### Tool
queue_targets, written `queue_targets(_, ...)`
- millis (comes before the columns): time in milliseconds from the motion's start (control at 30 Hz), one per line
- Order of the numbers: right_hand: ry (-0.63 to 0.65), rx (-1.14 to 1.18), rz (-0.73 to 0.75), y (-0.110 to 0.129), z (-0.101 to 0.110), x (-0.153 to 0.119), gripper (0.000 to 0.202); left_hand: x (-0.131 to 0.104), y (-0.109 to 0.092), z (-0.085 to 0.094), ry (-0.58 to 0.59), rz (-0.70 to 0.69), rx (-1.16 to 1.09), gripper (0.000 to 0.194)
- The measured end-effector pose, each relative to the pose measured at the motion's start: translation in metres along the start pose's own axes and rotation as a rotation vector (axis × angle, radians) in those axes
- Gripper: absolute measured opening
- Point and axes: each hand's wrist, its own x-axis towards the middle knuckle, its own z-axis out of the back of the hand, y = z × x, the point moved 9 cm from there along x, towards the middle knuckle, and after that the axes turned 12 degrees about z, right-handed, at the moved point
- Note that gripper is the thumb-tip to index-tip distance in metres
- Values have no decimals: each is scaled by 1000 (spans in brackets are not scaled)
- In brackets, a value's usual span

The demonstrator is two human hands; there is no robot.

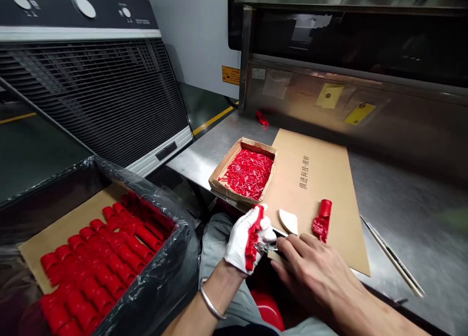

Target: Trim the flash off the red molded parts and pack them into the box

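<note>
My left hand (239,243), in a white glove, is closed around a red plastic part (252,238) held tilted upright at the table's front edge. My right hand (310,263), bare, grips a pair of small metal nippers (266,247); their handles are mostly hidden under my fingers. The nippers' jaws are at the side of the red part; whether they touch it I cannot tell. A second red part (322,220) lies on the cardboard sheet (292,155), beyond my right hand. A white wedge-shaped piece (288,222) lies just in front of my hands.
A shallow cardboard box (226,166) of red plastic scraps stands on the metal table (208,146). To the left, a black-lined bin (175,272) holds rows of red parts. Tweezers (393,258) lie at the right. A red piece (262,118) lies at the back.
</note>
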Motion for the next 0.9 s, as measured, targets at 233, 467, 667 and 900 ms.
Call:
queue_targets(233,94,-28,10,7,0,12,14,-4,-7,12,-21,-84,66,16)
queue_targets(467,245,14,-14,7,-2,10,11,-14,-3,8,-87,-105,111,28)
queue_targets(667,176,26,69,9,4,4,13,-13,3,4,-25,-45,102,23)
queue_targets(900,91,-154,150,15,17,2,10,-3,24,3,13,179,-27,16)
